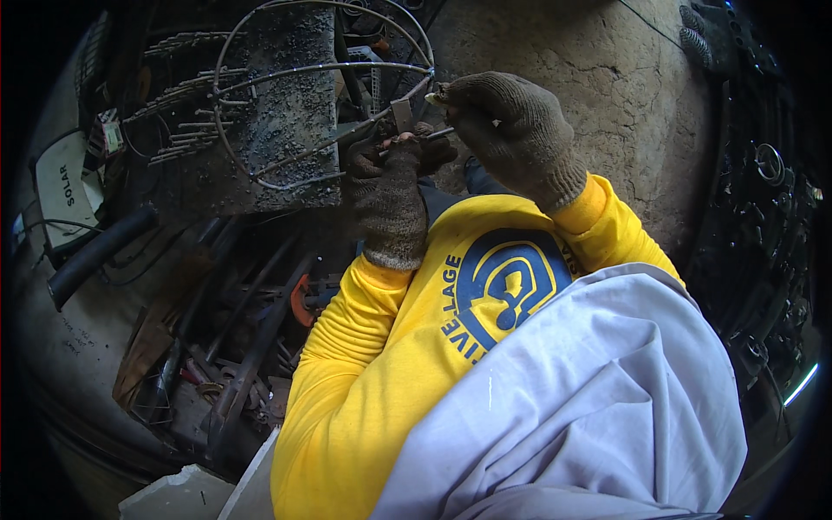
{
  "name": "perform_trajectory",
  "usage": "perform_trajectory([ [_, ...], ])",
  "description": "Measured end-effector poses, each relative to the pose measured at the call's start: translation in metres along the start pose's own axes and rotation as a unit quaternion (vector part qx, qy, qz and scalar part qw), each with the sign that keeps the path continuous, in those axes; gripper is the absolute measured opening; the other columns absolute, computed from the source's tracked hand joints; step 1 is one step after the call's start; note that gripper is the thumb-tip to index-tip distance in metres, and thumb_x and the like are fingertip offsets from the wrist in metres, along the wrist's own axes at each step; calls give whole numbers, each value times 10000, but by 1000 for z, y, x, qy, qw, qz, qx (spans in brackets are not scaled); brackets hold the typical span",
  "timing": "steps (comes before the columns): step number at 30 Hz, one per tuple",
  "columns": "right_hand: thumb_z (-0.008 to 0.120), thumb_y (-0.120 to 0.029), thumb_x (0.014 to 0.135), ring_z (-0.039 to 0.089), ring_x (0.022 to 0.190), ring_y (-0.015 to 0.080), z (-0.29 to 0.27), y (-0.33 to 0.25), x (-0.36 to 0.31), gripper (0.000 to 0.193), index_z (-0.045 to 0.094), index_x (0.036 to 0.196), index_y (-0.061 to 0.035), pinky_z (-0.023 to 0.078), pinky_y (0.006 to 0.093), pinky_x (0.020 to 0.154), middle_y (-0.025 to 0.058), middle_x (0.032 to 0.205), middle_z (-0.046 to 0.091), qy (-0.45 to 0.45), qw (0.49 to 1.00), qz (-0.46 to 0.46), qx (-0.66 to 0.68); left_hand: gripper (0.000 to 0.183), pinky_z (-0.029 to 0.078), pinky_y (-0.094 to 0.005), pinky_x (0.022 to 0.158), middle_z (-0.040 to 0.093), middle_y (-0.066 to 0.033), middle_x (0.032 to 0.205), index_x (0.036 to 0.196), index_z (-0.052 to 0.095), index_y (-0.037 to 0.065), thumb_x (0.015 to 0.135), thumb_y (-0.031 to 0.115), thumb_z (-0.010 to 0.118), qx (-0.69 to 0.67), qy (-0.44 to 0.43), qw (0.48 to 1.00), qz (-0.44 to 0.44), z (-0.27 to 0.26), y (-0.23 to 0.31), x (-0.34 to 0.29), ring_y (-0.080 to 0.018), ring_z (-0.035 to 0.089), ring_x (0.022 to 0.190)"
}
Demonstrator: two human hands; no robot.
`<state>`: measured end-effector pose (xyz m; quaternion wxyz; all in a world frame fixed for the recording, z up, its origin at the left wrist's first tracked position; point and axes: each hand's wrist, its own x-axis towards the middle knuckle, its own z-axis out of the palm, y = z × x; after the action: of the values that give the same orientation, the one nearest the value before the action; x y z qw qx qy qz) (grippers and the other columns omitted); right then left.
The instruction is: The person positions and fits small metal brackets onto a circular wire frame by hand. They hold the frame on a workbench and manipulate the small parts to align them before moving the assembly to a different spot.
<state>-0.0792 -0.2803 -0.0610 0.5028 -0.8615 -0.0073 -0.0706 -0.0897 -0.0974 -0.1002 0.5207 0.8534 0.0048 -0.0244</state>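
Observation:
My left hand [390, 195], in a dark knitted glove, is closed at the lower right of a round metal rod frame [325, 66]. A small flat metal piece [401, 116] stands up from its fingertips, close to the frame's rim. Beside these fingers a thin rod end [442, 133] sticks out to the right. My right hand [516, 134], gloved alike, is raised just right of the rim with its fingers pinched together. A small pale tip [435, 100] shows at them; what they hold, if anything, I cannot make out.
Beneath the frame lies a dark metal worktop [295, 130] covered with grit. Several rods [186, 130] lie at its left. An orange clamp-like part [302, 301] and scrap metal sit below. A black tube [102, 257] juts out at left. Dark metal stock [763, 234] lines the right.

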Motion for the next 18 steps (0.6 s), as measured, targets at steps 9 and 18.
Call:
perform_trajectory([
  [9, 725, -56, 895, 732, 853, 206, 1, -3, 1, 188, 727, 1081, -33, 595, 307, 761, 133, 968, 733, -2, 1000, 0, 4, 203, 575, -301, 774, 681, -115, 1030, 1136, 628, 4, 1010, 163, 629, -92, -38, 994, -44, -1, 4, 0, -176, 697, 881],
  [18, 715, -66, 920, 739, 883, 211, 13, -5, 5, 184, 726, 1101, -39, 606, 317, 787, 132, 1006, 736, -6, 998, 32, 56, 186, 587, -305, 837, 710, -116, 1096, 1152, 633, 13, 1004, 124, 607, -188, -21, 969, -161, 3, -16, 2, -171, 714, 968],
])
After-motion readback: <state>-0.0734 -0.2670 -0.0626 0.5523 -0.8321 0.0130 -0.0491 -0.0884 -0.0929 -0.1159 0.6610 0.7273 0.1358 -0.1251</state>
